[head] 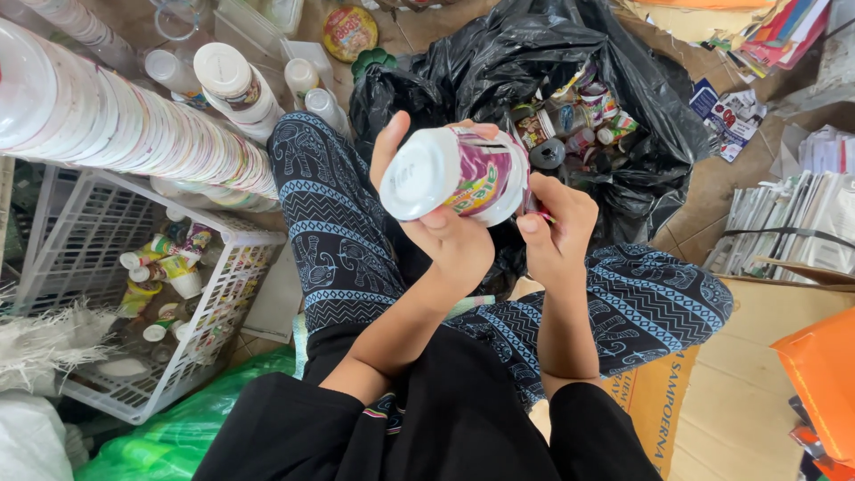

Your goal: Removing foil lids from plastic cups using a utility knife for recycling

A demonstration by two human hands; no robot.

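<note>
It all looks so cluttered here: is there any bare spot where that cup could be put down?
Little. Bare floor tile shows between the black bag and the paper stacks, and flat cardboard lies by the right knee. The white basket, the bag and the cup stacks are crowded. Both hands, left and right, hold the cup.

Left hand (445,223) raised, fingers curled in a closed grip, right hand (557,227) pinching alongside, forearms converging

A single camera sat on the person's head and looked steeply down, close over both hands, which filled the middle of the frame. It faced forward over the patterned knees (338,223) to the black bag (552,53) farther off. The white basket (223,294) lay left, paper stacks (802,223) right.
</note>
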